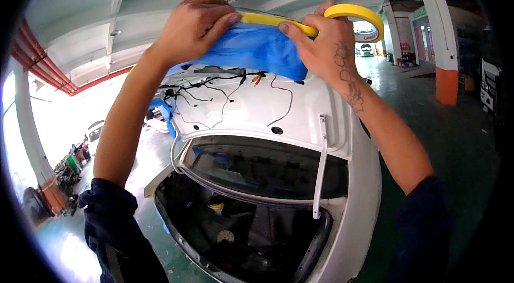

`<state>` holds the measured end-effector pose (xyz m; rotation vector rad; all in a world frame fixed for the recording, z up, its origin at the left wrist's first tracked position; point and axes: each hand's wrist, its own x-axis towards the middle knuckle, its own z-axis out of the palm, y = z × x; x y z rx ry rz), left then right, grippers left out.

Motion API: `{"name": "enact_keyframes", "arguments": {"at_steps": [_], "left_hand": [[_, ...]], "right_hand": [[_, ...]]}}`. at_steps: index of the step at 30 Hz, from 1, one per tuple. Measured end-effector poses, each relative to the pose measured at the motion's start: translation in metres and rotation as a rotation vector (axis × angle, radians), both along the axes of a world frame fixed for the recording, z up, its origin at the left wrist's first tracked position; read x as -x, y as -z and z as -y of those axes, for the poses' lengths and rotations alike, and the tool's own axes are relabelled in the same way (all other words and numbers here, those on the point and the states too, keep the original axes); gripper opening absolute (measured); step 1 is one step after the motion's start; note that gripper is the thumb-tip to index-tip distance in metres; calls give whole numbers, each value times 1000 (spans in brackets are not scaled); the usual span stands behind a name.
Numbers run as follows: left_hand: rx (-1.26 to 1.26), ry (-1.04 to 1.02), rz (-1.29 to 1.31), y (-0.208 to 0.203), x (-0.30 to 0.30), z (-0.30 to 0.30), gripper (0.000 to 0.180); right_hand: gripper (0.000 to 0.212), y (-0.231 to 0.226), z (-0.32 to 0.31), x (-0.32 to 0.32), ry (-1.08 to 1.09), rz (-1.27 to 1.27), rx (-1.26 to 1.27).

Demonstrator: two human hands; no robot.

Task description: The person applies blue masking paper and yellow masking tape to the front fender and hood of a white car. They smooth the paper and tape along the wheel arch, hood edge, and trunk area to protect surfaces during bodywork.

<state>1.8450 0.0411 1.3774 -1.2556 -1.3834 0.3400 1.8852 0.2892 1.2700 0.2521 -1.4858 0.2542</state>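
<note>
Both arms are raised to the upper edge of a white car's open trunk lid (241, 117). Blue plastic film (251, 50) covers that edge. A strip of yellow masking tape (262, 18) runs along the top of the film between my hands. My left hand (194, 29) is closed at the strip's left end, thumb pressed on it. My right hand (333, 47) is closed on the strip near its roll (377, 21), its thumb on the tape and the roll sticking out beyond the fingers. My right fingertips are partly hidden.
Loose black wiring (206, 89) hangs across the lid's inner side. A white hinge arm (320, 168) stands at the right of the rear window (267, 168). Below lies the open dark trunk (257, 235). Pillars (445, 63) rise at the sides, with piled items at left.
</note>
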Motion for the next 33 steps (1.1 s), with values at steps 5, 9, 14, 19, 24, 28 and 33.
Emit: {"name": "enact_keyframes", "arguments": {"at_steps": [5, 9, 14, 19, 24, 28, 33], "left_hand": [[-4, -164, 4, 4, -14, 6, 38], [-131, -283, 63, 16, -31, -1, 39], [-104, -317, -6, 16, -41, -7, 38], [-135, -465, 86, 13, -54, -18, 41], [-155, -454, -107, 45, -39, -86, 45], [-96, -558, -371, 67, -37, -113, 52], [-96, -581, -210, 65, -39, -119, 50]], "right_hand": [[46, 37, -54, 33, -47, 85, 37], [46, 28, -83, 38, -188, 76, 104], [47, 2, -97, 38, -138, -102, -49], [53, -27, -101, 54, -323, 369, -25], [54, -38, -107, 64, -400, 514, -27], [56, -34, -106, 67, -486, 451, -38], [54, -31, -140, 72, -480, 538, -52]]}}
